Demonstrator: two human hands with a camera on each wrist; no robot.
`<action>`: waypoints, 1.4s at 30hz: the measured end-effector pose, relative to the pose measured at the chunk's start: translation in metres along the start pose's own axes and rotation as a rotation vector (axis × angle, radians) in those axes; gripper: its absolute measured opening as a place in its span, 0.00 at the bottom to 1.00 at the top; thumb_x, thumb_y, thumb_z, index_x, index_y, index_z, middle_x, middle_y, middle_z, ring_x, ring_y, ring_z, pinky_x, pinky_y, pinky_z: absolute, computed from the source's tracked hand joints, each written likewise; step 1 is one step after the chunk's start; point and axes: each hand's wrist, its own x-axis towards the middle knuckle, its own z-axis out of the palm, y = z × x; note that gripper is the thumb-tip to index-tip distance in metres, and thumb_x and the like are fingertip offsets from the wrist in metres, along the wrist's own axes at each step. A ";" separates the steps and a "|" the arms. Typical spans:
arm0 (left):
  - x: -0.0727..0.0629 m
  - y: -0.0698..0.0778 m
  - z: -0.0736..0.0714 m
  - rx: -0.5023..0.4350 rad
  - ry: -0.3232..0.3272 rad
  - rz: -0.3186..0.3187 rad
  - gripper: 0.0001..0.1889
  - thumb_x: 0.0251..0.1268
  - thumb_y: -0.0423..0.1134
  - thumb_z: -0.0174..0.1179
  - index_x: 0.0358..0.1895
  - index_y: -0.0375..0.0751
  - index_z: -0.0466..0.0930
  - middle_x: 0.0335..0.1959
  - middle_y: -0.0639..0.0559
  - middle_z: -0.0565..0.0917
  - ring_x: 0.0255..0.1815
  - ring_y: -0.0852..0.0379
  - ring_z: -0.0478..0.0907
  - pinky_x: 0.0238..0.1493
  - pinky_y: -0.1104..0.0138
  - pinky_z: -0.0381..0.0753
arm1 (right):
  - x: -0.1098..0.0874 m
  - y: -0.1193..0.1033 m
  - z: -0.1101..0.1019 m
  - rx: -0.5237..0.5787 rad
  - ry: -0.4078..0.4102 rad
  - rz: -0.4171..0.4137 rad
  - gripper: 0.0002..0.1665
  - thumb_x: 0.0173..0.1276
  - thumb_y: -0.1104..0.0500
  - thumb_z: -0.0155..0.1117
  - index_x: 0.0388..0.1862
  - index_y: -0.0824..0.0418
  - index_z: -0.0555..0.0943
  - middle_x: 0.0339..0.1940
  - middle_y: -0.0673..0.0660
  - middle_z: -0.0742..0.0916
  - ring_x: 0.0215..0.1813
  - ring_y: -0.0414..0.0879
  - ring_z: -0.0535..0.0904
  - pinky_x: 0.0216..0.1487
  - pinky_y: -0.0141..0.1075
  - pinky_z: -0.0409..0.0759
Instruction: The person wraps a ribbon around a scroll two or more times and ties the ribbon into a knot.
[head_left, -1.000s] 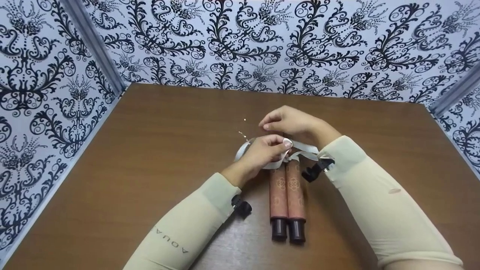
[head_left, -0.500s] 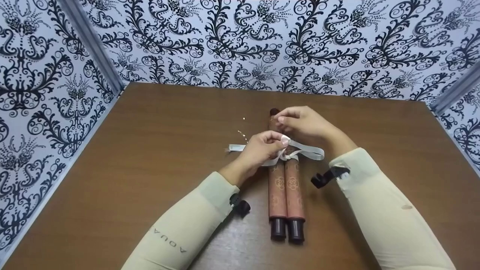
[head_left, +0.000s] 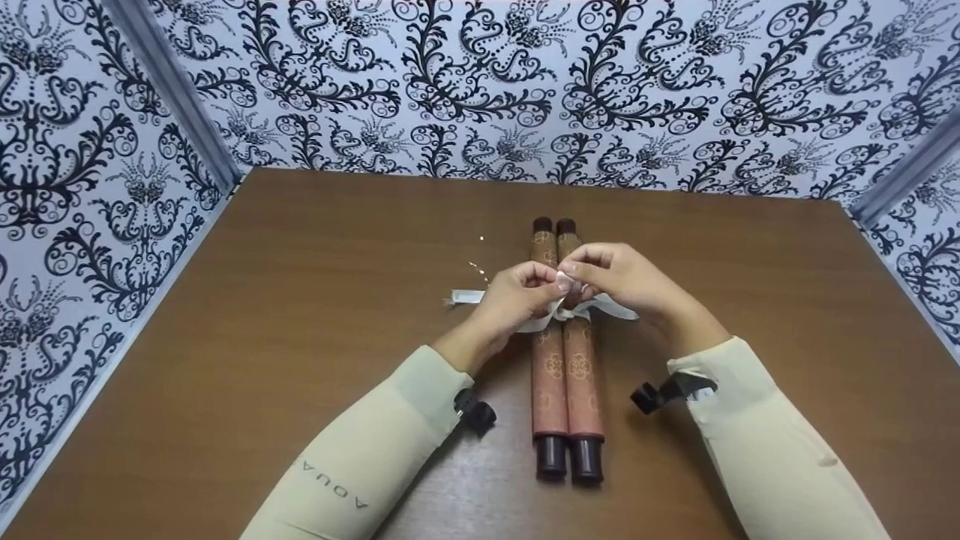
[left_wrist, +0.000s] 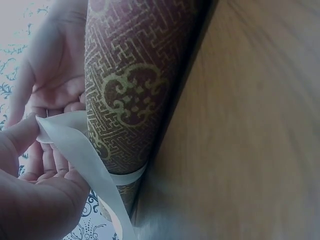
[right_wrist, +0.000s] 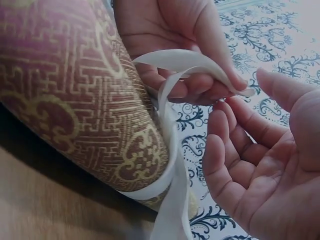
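Observation:
A rolled scroll (head_left: 550,379) lies lengthwise on the table, its two parallel rolls covered in reddish patterned cloth with dark knobs at both ends. White ribbon (head_left: 536,325) is wrapped and knotted around its middle. My left hand (head_left: 510,300) pinches a folded part of the ribbon between thumb and fingers, just above the knot. My right hand (head_left: 634,285) is close by, fingertips at the left hand's; in the right wrist view, its thumb (right_wrist: 282,87) stands apart from its bent fingers. Another ribbon length (right_wrist: 172,212) hangs below the knot.
One ribbon end (head_left: 467,297) lies on the brown table (head_left: 337,285) left of the scroll. Small pale specks (head_left: 478,268) show beyond it. Black-and-white patterned walls (head_left: 480,90) border the table's back and sides.
My right hand has swung outward from the far side, then come in to the left hand's fingertips. The scroll's far ends have come into view. My left hand keeps its pinch on the ribbon.

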 end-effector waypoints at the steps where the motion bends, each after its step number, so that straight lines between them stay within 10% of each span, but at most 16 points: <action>1: 0.000 0.000 -0.001 0.000 0.001 -0.001 0.04 0.68 0.36 0.68 0.39 0.41 0.82 0.27 0.58 0.82 0.27 0.64 0.76 0.30 0.74 0.74 | 0.000 0.000 0.000 -0.001 -0.004 -0.007 0.18 0.77 0.53 0.64 0.51 0.69 0.84 0.35 0.50 0.90 0.34 0.43 0.87 0.43 0.37 0.88; 16: -0.001 0.000 -0.006 0.045 0.016 -0.001 0.06 0.69 0.39 0.69 0.38 0.42 0.83 0.27 0.58 0.81 0.27 0.62 0.75 0.30 0.72 0.74 | -0.001 -0.001 0.003 0.007 0.008 -0.008 0.10 0.76 0.62 0.65 0.45 0.70 0.85 0.32 0.50 0.90 0.35 0.44 0.87 0.42 0.36 0.88; 23: 0.007 0.008 -0.021 0.072 0.116 0.047 0.06 0.74 0.39 0.63 0.41 0.40 0.83 0.38 0.48 0.87 0.41 0.50 0.86 0.51 0.59 0.86 | 0.000 -0.001 0.004 0.010 0.027 0.014 0.10 0.76 0.62 0.65 0.45 0.70 0.84 0.31 0.51 0.89 0.36 0.46 0.87 0.43 0.37 0.88; 30: 0.011 0.015 -0.044 0.288 0.201 0.098 0.07 0.73 0.39 0.64 0.45 0.39 0.85 0.43 0.49 0.85 0.44 0.55 0.78 0.47 0.68 0.78 | 0.001 0.001 0.006 0.008 0.015 -0.006 0.11 0.76 0.62 0.64 0.45 0.71 0.84 0.30 0.50 0.88 0.34 0.44 0.86 0.40 0.34 0.87; 42: 0.009 0.019 -0.078 0.889 0.020 -0.029 0.15 0.70 0.37 0.66 0.56 0.35 0.83 0.51 0.41 0.86 0.54 0.45 0.81 0.62 0.53 0.78 | -0.001 0.003 0.004 0.019 0.011 0.027 0.10 0.77 0.62 0.64 0.46 0.71 0.83 0.31 0.51 0.89 0.34 0.43 0.87 0.42 0.36 0.88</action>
